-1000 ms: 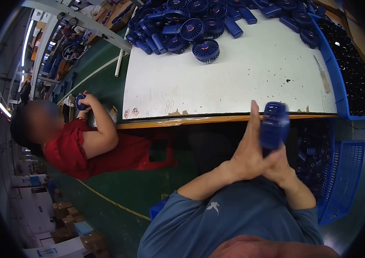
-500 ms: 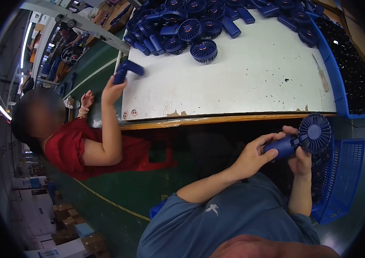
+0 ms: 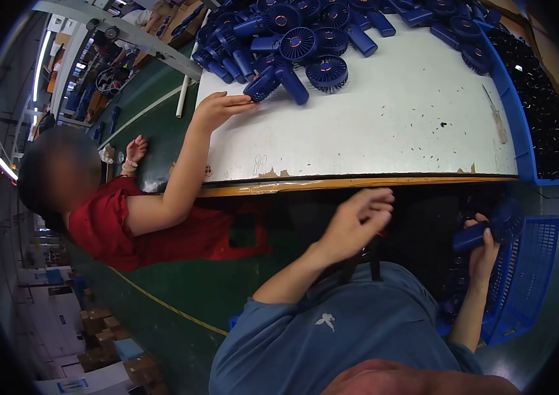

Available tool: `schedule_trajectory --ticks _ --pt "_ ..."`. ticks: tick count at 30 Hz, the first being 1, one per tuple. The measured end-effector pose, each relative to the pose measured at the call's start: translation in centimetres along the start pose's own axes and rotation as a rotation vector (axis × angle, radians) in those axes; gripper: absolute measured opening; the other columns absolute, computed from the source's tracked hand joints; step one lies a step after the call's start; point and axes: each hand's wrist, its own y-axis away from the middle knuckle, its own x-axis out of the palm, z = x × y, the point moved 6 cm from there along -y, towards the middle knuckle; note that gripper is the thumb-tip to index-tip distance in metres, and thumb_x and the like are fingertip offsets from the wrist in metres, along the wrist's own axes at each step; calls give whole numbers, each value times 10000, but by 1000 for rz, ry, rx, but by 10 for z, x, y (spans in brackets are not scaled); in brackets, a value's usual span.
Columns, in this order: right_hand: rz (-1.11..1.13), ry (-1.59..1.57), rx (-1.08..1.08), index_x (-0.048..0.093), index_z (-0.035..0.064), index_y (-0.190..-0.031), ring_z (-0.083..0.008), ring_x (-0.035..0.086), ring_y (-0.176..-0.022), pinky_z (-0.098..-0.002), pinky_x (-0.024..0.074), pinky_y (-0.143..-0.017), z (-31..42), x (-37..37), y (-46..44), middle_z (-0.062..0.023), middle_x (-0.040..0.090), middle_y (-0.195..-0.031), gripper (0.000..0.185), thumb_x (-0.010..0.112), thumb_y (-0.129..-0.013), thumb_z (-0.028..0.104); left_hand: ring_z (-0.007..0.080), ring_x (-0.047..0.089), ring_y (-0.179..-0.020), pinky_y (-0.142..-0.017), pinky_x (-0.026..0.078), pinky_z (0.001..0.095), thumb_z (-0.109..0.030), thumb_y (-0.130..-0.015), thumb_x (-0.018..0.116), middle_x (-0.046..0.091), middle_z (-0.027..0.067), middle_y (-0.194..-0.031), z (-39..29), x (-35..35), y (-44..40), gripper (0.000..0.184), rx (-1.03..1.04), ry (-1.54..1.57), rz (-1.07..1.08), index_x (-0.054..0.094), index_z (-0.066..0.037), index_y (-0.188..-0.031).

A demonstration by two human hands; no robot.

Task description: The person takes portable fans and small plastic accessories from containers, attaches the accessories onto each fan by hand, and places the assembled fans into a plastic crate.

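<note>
My right hand is closed round the handle of a blue handheld fan, whose round head points to the upper right, over the blue crate. My left hand is in the air just below the table's front edge, its fingers loosely curled and apart, with nothing in it. On the white table, several blue fans form a pile at the back. A co-worker's hand touches a fan at the pile's near left side.
A blue tray of small black parts stands on the table's right side, with a screwdriver beside it. Below, a blue crate stands at my right. The co-worker in red is at the left.
My left hand has let go of the fan and moved left. My right hand has carried the fan right and slightly down. The co-worker's hand has brought another fan to the pile.
</note>
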Motion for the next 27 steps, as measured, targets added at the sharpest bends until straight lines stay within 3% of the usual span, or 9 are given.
schedule_trajectory --ticks 2,4,5,7,9,10,14,21,27 --pt "-73 131 78 517 -67 -1257 -220 630 -1024 -352 482 -940 -20 -43 1 -166 634 -1100 441 570 -961 255 151 601 -1070 -925 476 277 -39 -942 578 624 89 -1167 -13 -35 -1 370 106 -138 -152 526 -6 -1307" --pt "-164 141 56 538 -55 -1227 -211 633 -1012 -336 482 -922 -38 -74 5 -143 649 -1053 445 595 -957 294 161 588 -1070 -920 466 288 -68 -919 601 623 101 -1143 -30 -79 -1 363 146 -497 -438 540 -2 -1271" --pt "-221 164 145 555 -42 -1191 -199 641 -984 -313 492 -864 -52 -95 9 -128 656 -1037 428 603 -954 312 219 556 -1140 -965 445 340 -100 -880 643 585 149 -1207 -58 -90 -2 418 360 -798 -535 531 7 -1269" --pt "-276 187 235 572 -28 -1155 -188 648 -956 -290 502 -807 -74 -124 20 -113 662 -1021 414 612 -951 331 362 430 -1296 -1089 339 434 -175 -867 684 443 232 -1381 -71 -123 -6 564 442 -1118 -710 450 28 -1339" --pt "-361 210 284 593 -3 -1083 -155 661 -874 -238 486 -652 -94 -143 31 -97 674 -985 397 634 -938 364 404 348 -1351 -1125 283 460 -248 -857 714 348 269 -1446 -76 -149 -14 692 436 -1198 -794 375 31 -1392" --pt "-412 234 299 614 14 -1009 -117 646 -730 -205 437 -541 -103 -150 36 -71 685 -901 376 633 -935 382 425 298 -1378 -1135 265 468 -334 -835 739 289 294 -1472 -76 -161 -21 811 372 -1239 -795 317 23 -1429" --pt "-458 467 430 615 64 -853 -72 541 -548 -179 401 -499 -132 -185 51 -28 667 -751 387 642 -909 446 460 280 -1371 -1110 273 530 -446 -795 749 275 307 -1468 -78 -182 -45 899 304 -1261 -818 315 24 -1425" --pt "-455 513 561 573 87 -807 -69 531 -551 -202 401 -471 -161 -215 72 -4 612 -698 424 677 -871 493 437 292 -1372 -1112 282 505 -445 -794 749 281 294 -1472 -82 -183 -62 885 308 -1292 -852 335 45 -1405" --pt "-500 583 626 533 91 -783 -89 460 -501 -226 406 -467 -169 -220 82 29 464 -607 457 694 -851 514 430 322 -1352 -1099 307 489 -434 -806 739 298 289 -1459 -90 -188 -66 851 287 -1232 -863 355 28 -1408"
